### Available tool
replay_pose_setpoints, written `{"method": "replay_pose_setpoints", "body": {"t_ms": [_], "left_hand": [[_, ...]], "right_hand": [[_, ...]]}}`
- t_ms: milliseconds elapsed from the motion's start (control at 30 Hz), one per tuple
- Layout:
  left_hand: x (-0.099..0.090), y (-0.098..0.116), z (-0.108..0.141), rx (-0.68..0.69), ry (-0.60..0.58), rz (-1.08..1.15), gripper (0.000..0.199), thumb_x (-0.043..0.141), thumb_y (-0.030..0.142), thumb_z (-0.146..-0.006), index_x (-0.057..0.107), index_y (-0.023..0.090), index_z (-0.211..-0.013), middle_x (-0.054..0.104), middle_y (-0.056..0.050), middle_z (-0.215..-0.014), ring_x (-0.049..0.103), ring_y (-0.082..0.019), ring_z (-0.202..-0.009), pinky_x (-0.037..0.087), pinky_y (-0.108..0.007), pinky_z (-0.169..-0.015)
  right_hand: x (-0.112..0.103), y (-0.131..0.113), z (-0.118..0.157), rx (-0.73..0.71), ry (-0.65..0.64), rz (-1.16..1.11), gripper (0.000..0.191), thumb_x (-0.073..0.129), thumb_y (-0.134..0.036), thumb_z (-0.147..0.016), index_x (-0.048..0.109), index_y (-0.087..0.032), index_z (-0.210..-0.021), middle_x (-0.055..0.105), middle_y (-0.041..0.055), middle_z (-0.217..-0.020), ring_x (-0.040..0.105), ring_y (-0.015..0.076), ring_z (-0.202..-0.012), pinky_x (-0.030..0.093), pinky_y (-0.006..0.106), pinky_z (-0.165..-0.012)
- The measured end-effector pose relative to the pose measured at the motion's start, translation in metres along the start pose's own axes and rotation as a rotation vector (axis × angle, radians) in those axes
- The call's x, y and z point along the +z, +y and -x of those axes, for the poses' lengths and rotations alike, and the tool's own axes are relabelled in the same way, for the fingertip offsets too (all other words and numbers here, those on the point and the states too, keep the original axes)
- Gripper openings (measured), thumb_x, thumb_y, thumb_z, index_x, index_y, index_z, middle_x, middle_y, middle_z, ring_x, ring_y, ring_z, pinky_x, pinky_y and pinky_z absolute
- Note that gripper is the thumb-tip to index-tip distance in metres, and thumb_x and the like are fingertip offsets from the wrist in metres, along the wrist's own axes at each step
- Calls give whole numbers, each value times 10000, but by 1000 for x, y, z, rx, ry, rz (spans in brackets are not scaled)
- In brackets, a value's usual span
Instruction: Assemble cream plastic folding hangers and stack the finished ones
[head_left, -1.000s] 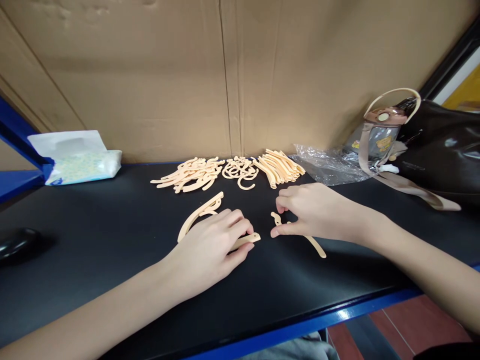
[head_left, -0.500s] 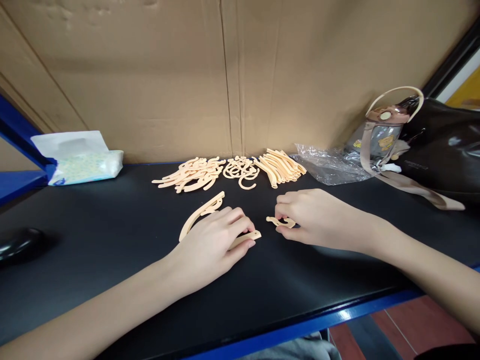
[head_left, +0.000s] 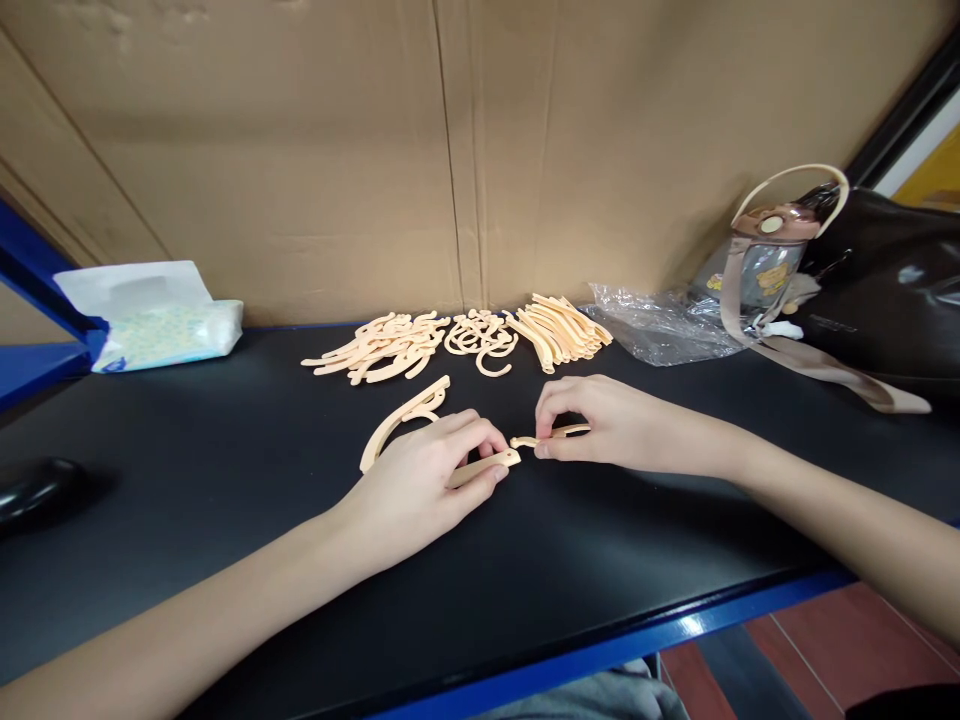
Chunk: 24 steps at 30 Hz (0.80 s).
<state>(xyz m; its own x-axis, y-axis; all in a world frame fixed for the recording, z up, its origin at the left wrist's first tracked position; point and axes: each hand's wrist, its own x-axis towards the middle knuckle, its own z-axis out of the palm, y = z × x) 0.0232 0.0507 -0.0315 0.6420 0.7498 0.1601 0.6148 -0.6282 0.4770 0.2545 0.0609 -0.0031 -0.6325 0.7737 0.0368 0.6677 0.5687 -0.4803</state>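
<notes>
Cream bar (head_left: pixel 474 469) and curved piece (head_left: pixel 526 442), ends close
Over the tabletop (head_left: pixel 525 570), your left hand (head_left: pixel 427 475) has a narrow grip on the bar; your right hand (head_left: pixel 619 420) pinches the curved piece, its tip just beside the bar's holed end (whether touching, I can't tell).

The left hand (head_left: pixel 427 475) is pinching a narrow cream plastic bar (head_left: pixel 477 468), the right hand (head_left: pixel 626 425) a slender cream plastic piece (head_left: pixel 526 442).
</notes>
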Motion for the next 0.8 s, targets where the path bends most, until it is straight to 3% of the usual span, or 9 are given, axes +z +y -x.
{"method": "replay_pose_setpoints", "body": {"t_ms": [233,400,533,800], "left_hand": [[-2,1,-1,-8,17,-5,115,501,309,-917,592,244,-943,616,45,-855,544,-117,-673,407,-270,-639],[-2,0,1,-8,19,6,203,510,344,-913,583,261,-1084,625,49,-819,568,-118,-647,415,-251,-596],[-2,-2,0,66,10,-19,250,507,291,-925,594,258,-1157,626,25,-882,588,-115,-696,424,-245,-634],[-1,-4,1,166,12,-29,219,494,261,-950,621,224,-1125,597,10,-870,571,-106,-711,408,-229,-628]], "right_hand": [[-2,1,0,14,-36,-151,320,572,-460,-877,690,-166,-831,659,29,-873,590,152,-798,412,282,-718],[-3,4,-1,13,-94,-247,343,574,-490,-869,687,-166,-858,675,25,-901,607,156,-829,427,288,-771],[-4,5,-1,-3,-138,-313,318,587,-465,-867,684,-162,-864,677,27,-911,617,154,-854,440,283,-800],[-7,-1,-2,-45,-175,-393,221,611,-354,-871,674,-144,-839,647,17,-897,603,120,-838,443,249,-818]]}}
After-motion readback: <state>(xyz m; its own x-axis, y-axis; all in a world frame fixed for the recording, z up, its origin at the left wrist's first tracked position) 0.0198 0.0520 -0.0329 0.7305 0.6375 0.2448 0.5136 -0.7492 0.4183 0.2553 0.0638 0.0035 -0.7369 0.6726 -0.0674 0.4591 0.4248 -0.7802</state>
